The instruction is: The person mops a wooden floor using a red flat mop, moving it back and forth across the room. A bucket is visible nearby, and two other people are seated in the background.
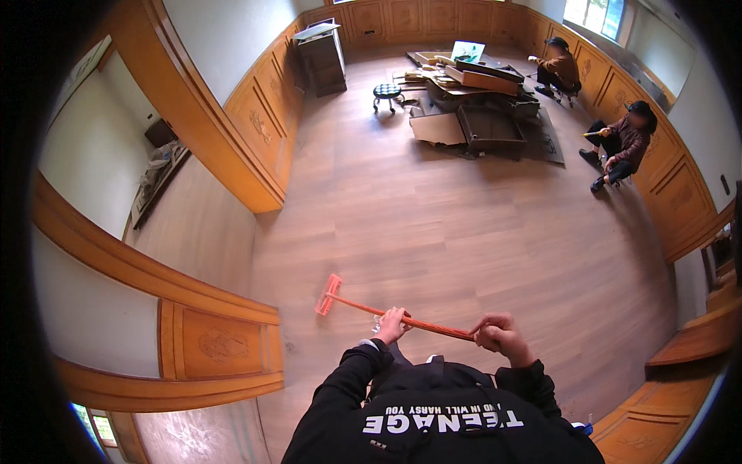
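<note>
My left hand (393,326) wraps around the middle of the red-orange handle (429,326) of a broom. My right hand (499,337) grips the same handle at its upper end, close to my body. Out to the left, the broom's flat orange-pink head (329,294) is at the wood-plank floor (452,243), its dark-toothed or bristled edge facing right. Something small, pale and shiny (376,322) shows beside my left hand; I cannot tell what it is.
A heap of dismantled boards and drawers (475,87) lies ahead, with a wheeled stool (387,95) beside it. Two people (623,142) sit on low seats along the right panelled wall. A dark cabinet (326,61) stands back left. A wooden door frame (214,116) borders the left doorway.
</note>
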